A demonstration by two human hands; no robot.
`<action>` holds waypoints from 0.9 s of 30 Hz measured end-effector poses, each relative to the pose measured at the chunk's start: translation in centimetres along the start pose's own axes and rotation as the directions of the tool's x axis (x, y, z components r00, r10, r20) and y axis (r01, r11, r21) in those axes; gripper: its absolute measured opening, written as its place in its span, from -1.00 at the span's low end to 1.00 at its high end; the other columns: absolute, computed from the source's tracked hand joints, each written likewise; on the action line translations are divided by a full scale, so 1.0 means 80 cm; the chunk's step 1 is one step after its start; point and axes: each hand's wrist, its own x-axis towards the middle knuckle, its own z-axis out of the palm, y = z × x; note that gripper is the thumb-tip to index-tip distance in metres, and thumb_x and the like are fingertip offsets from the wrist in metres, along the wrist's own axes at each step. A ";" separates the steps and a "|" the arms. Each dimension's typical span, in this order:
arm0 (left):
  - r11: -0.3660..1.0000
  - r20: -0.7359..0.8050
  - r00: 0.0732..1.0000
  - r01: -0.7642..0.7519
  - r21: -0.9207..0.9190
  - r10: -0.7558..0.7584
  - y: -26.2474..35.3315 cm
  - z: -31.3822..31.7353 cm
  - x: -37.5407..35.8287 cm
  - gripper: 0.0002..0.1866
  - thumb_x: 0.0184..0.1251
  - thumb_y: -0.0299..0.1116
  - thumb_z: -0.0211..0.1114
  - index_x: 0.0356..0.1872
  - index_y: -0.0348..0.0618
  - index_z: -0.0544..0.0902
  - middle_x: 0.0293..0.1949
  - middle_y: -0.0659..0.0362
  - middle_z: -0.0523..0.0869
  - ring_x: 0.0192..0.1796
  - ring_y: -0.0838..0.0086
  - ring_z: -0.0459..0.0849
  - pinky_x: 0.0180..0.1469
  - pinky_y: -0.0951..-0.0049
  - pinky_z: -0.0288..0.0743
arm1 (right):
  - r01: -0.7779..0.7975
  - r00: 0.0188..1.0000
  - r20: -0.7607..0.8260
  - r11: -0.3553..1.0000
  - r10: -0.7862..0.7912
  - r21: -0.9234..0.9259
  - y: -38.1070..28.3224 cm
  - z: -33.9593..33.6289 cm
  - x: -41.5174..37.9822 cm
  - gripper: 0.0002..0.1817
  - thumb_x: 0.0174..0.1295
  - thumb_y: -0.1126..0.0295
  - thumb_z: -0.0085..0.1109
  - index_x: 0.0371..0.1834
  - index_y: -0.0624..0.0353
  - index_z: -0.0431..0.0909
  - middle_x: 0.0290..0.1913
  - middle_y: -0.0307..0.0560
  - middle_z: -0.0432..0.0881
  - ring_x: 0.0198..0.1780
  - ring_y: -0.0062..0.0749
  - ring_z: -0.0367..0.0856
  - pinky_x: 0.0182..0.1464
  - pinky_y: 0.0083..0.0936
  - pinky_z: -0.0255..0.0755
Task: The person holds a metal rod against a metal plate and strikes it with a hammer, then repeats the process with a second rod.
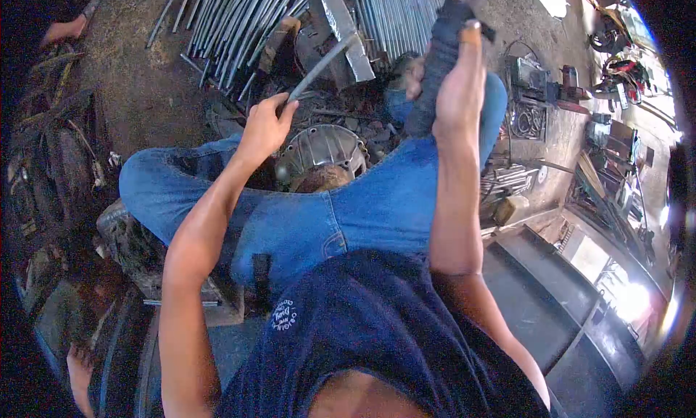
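Note:
My left hand [268, 128] is closed round a grey metal rod [319, 71]. The far end of the rod overlaps a long steel block [345, 28] in front of me. My right hand [460, 92] is raised at the right, its thumb along the thick, dark-wrapped handle of a hammer [441, 63]. The hammer's head is mostly cut off by the top edge of the view and is blurred. Between my knees lies a round metal housing [322, 148] with a ribbed rim.
Many metal rods [243, 26] lie fanned out at the back left, and another row of rods [399, 15] lies beyond the block. To the right stand a vise-like tool [569, 88] and a dark sheet-metal box [533, 302]. Another person's foot [65, 30] shows at top left.

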 end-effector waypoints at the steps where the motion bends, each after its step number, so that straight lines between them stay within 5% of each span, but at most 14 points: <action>1: 1.000 0.041 0.999 0.024 -0.007 -0.024 0.006 -0.005 0.000 -0.60 0.35 -0.22 0.20 -0.05 -0.43 0.60 -0.18 -0.28 0.65 -0.05 -0.07 0.65 0.01 0.19 0.49 | 0.083 0.996 0.009 0.996 -0.083 0.043 -0.011 0.001 0.006 -0.37 0.39 -0.19 -0.38 -0.45 0.18 0.36 -0.68 -0.11 0.44 -0.69 -0.45 0.42 -0.63 -0.48 0.33; 4: 1.000 0.031 0.999 0.011 -0.010 -0.010 0.006 -0.003 0.000 -0.59 0.34 -0.20 0.21 -0.05 -0.44 0.60 -0.18 -0.27 0.66 -0.07 -0.07 0.65 0.01 0.17 0.49 | 0.130 0.991 -0.010 0.991 -0.130 0.015 0.025 0.012 0.025 -0.36 0.38 -0.22 -0.35 -0.47 0.18 0.36 -0.70 -0.10 0.45 -0.68 -0.43 0.44 -0.61 -0.48 0.35; 5: 1.000 0.025 1.000 0.010 -0.011 -0.010 0.000 -0.002 0.002 -0.59 0.34 -0.20 0.21 -0.05 -0.44 0.60 -0.18 -0.27 0.66 -0.07 -0.07 0.65 0.01 0.17 0.49 | 0.115 0.992 -0.040 0.980 -0.123 -0.165 0.081 0.010 0.050 -0.31 0.35 -0.26 -0.29 -0.51 0.21 0.39 -0.70 -0.09 0.45 -0.68 -0.41 0.44 -0.60 -0.45 0.37; 7: 0.999 0.027 1.000 -0.013 0.037 0.012 -0.009 0.003 0.004 -0.59 0.33 -0.20 0.21 -0.05 -0.41 0.61 -0.20 -0.26 0.66 -0.08 -0.08 0.65 0.00 0.14 0.49 | -0.301 0.951 -0.005 0.922 0.309 -0.243 0.157 0.025 0.060 -0.27 0.33 -0.29 -0.25 -0.50 0.26 0.43 -0.67 -0.07 0.47 -0.69 -0.39 0.43 -0.63 -0.38 0.36; 8: 0.999 0.026 0.999 -0.030 0.038 0.030 -0.002 0.002 0.005 -0.59 0.33 -0.20 0.21 -0.05 -0.41 0.61 -0.20 -0.26 0.66 -0.08 -0.08 0.65 0.00 0.14 0.49 | -0.230 0.973 -0.057 0.923 0.223 -0.310 0.204 0.018 0.083 -0.29 0.34 -0.28 -0.25 -0.44 0.24 0.45 -0.65 -0.08 0.48 -0.69 -0.40 0.44 -0.63 -0.41 0.38; 10: 0.999 0.003 0.999 0.038 -0.009 -0.038 0.005 -0.004 0.000 -0.61 0.34 -0.19 0.21 -0.05 -0.37 0.62 -0.20 -0.25 0.66 -0.08 -0.07 0.65 0.00 0.14 0.49 | -0.429 0.899 0.149 0.898 0.412 0.098 0.101 0.024 0.032 -0.34 0.34 -0.27 -0.23 -0.41 0.19 0.45 -0.64 -0.09 0.47 -0.69 -0.41 0.44 -0.63 -0.45 0.38; 11: 0.997 -0.045 0.998 -0.044 0.071 0.047 -0.022 0.008 0.003 -0.54 0.33 -0.09 0.25 -0.06 -0.38 0.63 -0.47 -0.13 0.67 -0.44 0.34 0.69 -0.31 0.28 0.49 | -0.435 0.895 0.153 0.897 0.419 0.084 0.110 0.018 0.031 -0.40 0.35 -0.24 -0.23 -0.40 0.13 0.43 -0.65 -0.11 0.45 -0.71 -0.43 0.43 -0.65 -0.47 0.38; 14: 0.999 -0.012 1.000 -0.017 0.038 0.017 0.003 -0.008 -0.002 -0.55 0.34 -0.09 0.23 -0.06 -0.38 0.63 -0.45 -0.14 0.68 -0.42 0.30 0.70 -0.30 0.31 0.49 | -0.396 0.917 0.034 0.918 0.397 -0.025 0.113 0.010 0.013 -0.29 0.33 -0.26 -0.20 -0.58 0.22 0.50 -0.68 -0.10 0.48 -0.68 -0.38 0.46 -0.60 -0.42 0.36; 15: 0.991 -0.095 0.986 -0.137 -0.002 0.136 -0.015 0.002 0.000 -0.53 0.35 -0.08 0.22 -0.02 -0.36 0.62 -0.50 -0.08 0.68 -0.45 0.28 0.70 -0.36 0.34 0.48 | -0.421 0.906 0.030 0.906 0.423 -0.043 0.117 0.007 0.007 -0.30 0.33 -0.25 -0.19 -0.56 0.23 0.51 -0.67 -0.10 0.47 -0.67 -0.39 0.46 -0.60 -0.41 0.35; 19: 0.976 -0.113 0.976 -0.174 0.128 0.188 -0.020 0.011 0.006 -0.52 0.36 -0.07 0.20 0.01 -0.36 0.60 -0.46 -0.10 0.70 -0.40 0.23 0.71 -0.33 0.34 0.50 | -0.471 0.882 0.001 0.881 0.472 -0.042 0.150 0.006 -0.003 -0.31 0.29 -0.27 -0.12 -0.51 0.23 0.52 -0.64 -0.11 0.48 -0.67 -0.38 0.43 -0.60 -0.41 0.35; 21: 0.997 0.072 0.995 0.069 -0.023 -0.068 -0.016 0.011 0.003 -0.58 0.35 -0.19 0.18 -0.01 -0.39 0.58 -0.22 -0.24 0.67 -0.07 -0.05 0.66 -0.03 0.18 0.50 | -0.487 0.873 0.025 0.873 0.487 0.000 0.142 0.002 -0.001 -0.32 0.29 -0.27 -0.12 -0.50 0.22 0.52 -0.64 -0.11 0.48 -0.67 -0.38 0.43 -0.60 -0.41 0.35; 23: 0.997 0.091 0.994 0.065 -0.029 -0.062 -0.015 0.010 0.003 -0.58 0.35 -0.19 0.18 -0.01 -0.39 0.58 -0.20 -0.25 0.66 -0.06 -0.04 0.66 -0.03 0.18 0.50 | -0.499 0.866 0.033 0.866 0.498 0.033 0.118 -0.003 0.004 -0.33 0.31 -0.27 -0.16 -0.50 0.19 0.50 -0.64 -0.12 0.48 -0.67 -0.38 0.44 -0.60 -0.41 0.35; 27: 0.993 0.147 0.986 0.096 -0.071 -0.085 0.013 -0.008 0.001 -0.57 0.34 -0.17 0.18 0.00 -0.38 0.58 -0.16 -0.26 0.66 -0.08 -0.01 0.68 -0.04 0.18 0.50 | -0.168 0.985 0.043 0.982 0.165 0.083 0.012 -0.005 0.008 -0.35 0.35 -0.30 -0.33 -0.41 0.12 0.35 -0.67 -0.15 0.40 -0.70 -0.46 0.36 -0.63 -0.50 0.28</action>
